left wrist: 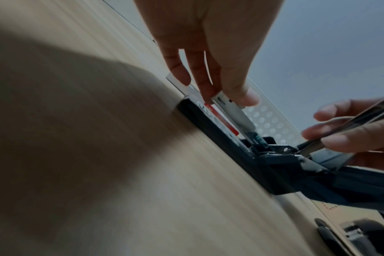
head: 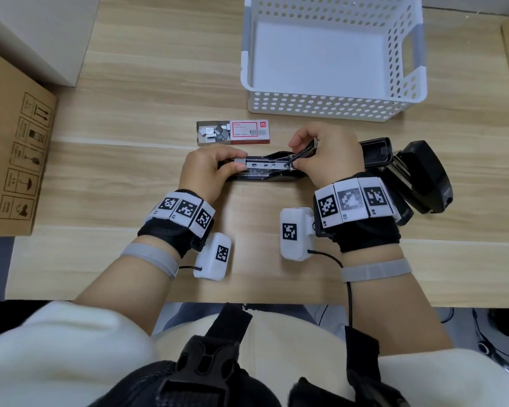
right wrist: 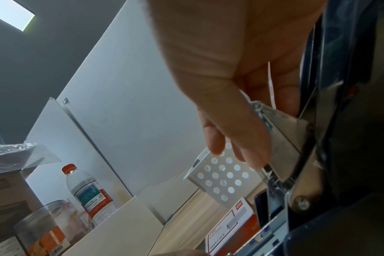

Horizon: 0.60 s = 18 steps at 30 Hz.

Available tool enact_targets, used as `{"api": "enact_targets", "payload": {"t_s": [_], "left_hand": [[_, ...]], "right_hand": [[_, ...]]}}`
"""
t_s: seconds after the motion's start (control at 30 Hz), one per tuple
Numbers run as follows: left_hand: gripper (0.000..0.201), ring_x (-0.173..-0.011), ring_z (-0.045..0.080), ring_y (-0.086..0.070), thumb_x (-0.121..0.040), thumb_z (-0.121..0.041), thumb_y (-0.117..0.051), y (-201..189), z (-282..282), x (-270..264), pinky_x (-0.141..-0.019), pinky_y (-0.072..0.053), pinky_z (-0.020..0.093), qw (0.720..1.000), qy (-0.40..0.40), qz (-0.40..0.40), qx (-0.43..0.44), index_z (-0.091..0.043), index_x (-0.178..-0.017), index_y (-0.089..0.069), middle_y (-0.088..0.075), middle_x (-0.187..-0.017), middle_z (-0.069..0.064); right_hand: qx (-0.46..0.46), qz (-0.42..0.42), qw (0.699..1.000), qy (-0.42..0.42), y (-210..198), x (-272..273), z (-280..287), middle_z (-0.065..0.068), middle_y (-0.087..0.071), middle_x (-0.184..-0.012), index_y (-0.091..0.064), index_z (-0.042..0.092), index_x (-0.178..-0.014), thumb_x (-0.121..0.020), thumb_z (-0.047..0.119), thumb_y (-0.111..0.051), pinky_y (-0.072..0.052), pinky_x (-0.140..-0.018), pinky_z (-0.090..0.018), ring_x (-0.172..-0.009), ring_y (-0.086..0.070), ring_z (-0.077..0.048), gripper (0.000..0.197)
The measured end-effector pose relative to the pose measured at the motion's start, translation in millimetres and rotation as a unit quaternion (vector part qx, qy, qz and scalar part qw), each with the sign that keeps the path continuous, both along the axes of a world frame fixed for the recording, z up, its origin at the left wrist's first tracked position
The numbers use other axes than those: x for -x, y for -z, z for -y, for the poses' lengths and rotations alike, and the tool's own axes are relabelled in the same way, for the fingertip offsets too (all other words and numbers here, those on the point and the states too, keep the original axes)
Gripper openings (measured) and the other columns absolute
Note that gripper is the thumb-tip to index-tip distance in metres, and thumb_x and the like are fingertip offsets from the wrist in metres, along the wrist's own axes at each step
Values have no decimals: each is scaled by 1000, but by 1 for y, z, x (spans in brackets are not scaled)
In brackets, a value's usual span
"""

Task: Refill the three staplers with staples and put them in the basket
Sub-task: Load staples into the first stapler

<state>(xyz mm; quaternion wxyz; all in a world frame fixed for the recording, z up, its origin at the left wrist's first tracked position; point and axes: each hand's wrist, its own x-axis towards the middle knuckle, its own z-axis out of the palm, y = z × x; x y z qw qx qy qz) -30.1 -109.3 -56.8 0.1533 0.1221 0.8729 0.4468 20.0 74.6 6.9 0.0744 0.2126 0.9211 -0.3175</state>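
Note:
A black stapler [head: 265, 171] lies swung open on the wooden table, its metal channel facing up. My left hand [head: 238, 165] pinches a staple strip [head: 241, 160] at the channel's left end; in the left wrist view the staple strip [left wrist: 229, 108] sits between thumb and fingers over the stapler [left wrist: 226, 143]. My right hand [head: 299, 156] grips the stapler's raised metal arm [head: 307, 148], and that metal arm [right wrist: 285, 135] shows under my fingers [right wrist: 252, 152]. Two more black staplers [head: 378, 152] [head: 423, 177] lie to the right. The white perforated basket [head: 332, 108] holds nothing.
An open red and white staple box [head: 232, 132] with loose strips lies just beyond the stapler. A cardboard box [head: 15, 160] stands at the left edge. A water bottle [right wrist: 88, 190] and a clear jar [right wrist: 42, 230] stand further left, off the table.

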Motion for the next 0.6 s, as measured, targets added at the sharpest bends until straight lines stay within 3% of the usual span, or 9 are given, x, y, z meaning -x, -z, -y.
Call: {"api": "enact_targets", "payload": {"t_s": [0.2,0.33,0.47,0.6], "left_hand": [[22,-99,7,-51,-78,-17,-67,1,2,0,-90,-37,11,1000,23,-19,-2,-13,-100,-70,-60,-96,-10],[22,-100,13,-55,-79,-17,-67,2,1,-1,-95,-41,25,1000,17,-23,-1,-14,-100,-70,-65,-100,-3],[24,-106,17,-55,-79,-18,-67,2,1,0,-96,-38,24,999,26,-23,12,-14,-102,-69,-68,-107,4],[38,-116,23,-51,-77,-18,-69,0,2,4,-100,-33,26,992,98,-33,70,-15,-115,-63,-64,-119,5]], "right_hand": [[-1,0,1000,2,0,0,0,13,-62,-77,-56,35,-74,-69,1,-64,-48,-73,-26,-84,-61,-13,35],[0,0,1000,2,0,0,0,13,-62,-77,-56,35,-74,-69,1,-63,-49,-74,-27,-85,-61,-13,35],[1,-3,1000,6,0,0,1,12,-62,-76,-56,35,-74,-69,1,-64,-49,-75,-26,-84,-61,-12,35],[-2,1,1000,4,0,0,1,13,-61,-76,-56,35,-74,-70,1,-64,-47,-73,-24,-82,-59,-11,35]]}}
